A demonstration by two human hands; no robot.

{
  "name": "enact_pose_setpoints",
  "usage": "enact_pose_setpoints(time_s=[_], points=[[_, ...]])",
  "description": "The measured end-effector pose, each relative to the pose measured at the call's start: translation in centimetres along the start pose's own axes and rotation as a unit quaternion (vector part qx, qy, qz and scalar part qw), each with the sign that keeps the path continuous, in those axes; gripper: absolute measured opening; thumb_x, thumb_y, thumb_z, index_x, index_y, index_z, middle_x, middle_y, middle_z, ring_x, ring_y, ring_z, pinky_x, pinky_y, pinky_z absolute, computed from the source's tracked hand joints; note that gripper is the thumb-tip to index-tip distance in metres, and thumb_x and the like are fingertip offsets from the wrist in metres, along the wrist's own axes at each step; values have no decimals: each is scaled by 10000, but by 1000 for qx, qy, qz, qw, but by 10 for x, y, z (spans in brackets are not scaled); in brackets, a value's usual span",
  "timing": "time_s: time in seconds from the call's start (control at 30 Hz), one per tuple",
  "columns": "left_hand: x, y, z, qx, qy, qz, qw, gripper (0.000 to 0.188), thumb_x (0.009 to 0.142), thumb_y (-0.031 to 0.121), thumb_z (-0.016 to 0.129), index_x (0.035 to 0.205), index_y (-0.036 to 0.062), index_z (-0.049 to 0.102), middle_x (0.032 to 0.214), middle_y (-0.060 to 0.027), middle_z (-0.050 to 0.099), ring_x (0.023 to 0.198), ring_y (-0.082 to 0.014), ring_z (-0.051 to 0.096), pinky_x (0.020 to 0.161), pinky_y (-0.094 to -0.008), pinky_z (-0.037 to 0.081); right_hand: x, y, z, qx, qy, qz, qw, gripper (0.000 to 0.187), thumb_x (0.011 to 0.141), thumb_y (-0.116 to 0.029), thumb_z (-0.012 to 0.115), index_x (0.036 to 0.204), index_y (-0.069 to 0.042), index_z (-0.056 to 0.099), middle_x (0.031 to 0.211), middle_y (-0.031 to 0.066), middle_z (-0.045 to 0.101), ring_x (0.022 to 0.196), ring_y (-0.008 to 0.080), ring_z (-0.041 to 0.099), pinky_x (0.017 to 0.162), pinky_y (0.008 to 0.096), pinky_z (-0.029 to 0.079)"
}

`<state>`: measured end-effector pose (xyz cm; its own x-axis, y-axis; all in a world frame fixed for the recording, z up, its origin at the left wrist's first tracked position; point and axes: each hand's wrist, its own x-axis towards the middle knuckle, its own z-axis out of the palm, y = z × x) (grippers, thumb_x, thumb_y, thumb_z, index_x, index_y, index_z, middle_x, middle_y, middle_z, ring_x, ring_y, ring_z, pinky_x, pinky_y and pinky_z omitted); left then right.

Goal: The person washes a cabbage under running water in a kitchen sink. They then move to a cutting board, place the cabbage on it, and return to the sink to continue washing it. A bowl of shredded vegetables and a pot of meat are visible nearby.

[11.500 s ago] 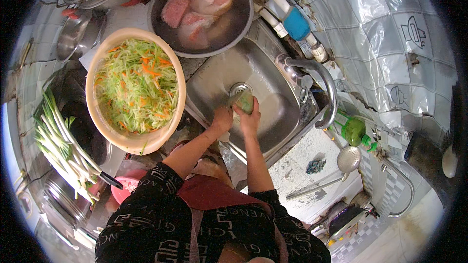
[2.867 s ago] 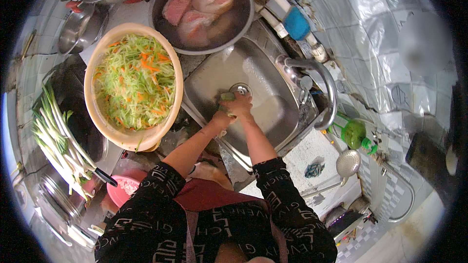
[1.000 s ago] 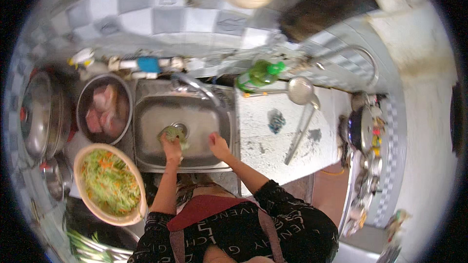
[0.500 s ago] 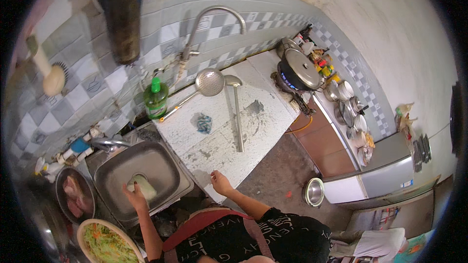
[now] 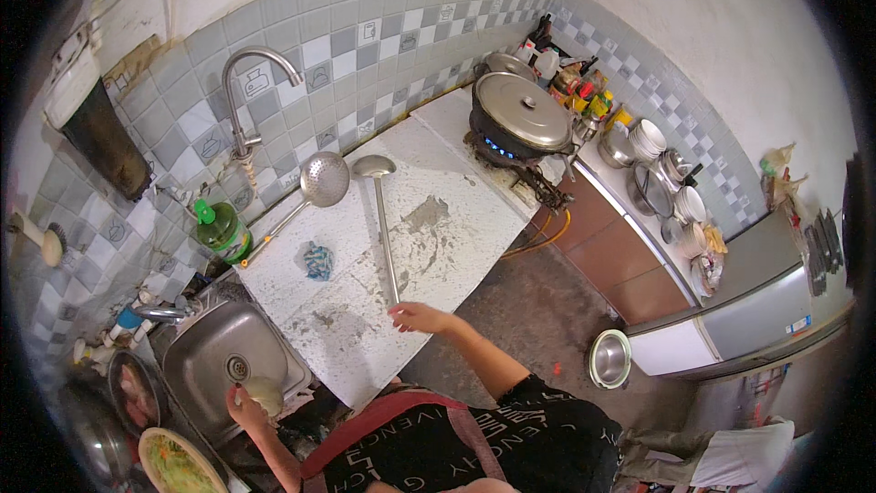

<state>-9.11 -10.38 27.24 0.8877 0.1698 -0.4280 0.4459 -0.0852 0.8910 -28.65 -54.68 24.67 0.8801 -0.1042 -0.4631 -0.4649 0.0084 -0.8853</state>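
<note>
My right hand [image 5: 422,317] reaches over the white board's near edge, its fingers closed at the handle end of a long metal ladle [image 5: 384,237]. The ladle lies on the board with its bowl toward the tiled wall. Over the steel sink [image 5: 196,347], my left hand [image 5: 248,409] has its fingers bent against a pale greenish, rounded piece [image 5: 266,393], whose kind I cannot make out. Left of the ladle lie a perforated skimmer [image 5: 325,180] and a crumpled blue-white wad [image 5: 318,261].
A lidded pot [image 5: 522,114] sits over a blue flame at the back right. A green bottle [image 5: 224,233] stands by the wall. Bowls of raw meat [image 5: 135,391] and shredded vegetables [image 5: 178,466] flank the sink. A metal basin [image 5: 610,358] rests on the floor.
The view has swung rightward. My right hand has moved from the bare board corner to the ladle's handle end. My left hand and the pale piece have shifted toward the sink's near side.
</note>
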Motion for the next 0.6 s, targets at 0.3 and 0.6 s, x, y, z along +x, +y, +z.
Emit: enact_pose_setpoints(time_s=[0.3, 0.6], points=[[-69, 39, 37, -63, -167, 87, 980, 244, 986, 271, 571, 1088, 51, 596, 578, 82, 371, 424, -20, 296, 362, -224, 202, -90, 101, -34, 31, 202, 102, 974, 498, 921, -475, 583, 1213, -73, 618, 1086, 163, 661, 1025, 262, 633, 850, 400, 500], [-130, 66, 71, -60, -306, 47, 949, 256, 998, 303, 555, 1095, 71, 605, 589, 103, 295, 455, -11, 267, 391, -215, 180, -177, 99, -22, -271, 366, 146, 878, 361, 898, -352, 614, 1019, -23, 695, 1018, 173, 700, 983, 313, 667, 835, 394, 515]])
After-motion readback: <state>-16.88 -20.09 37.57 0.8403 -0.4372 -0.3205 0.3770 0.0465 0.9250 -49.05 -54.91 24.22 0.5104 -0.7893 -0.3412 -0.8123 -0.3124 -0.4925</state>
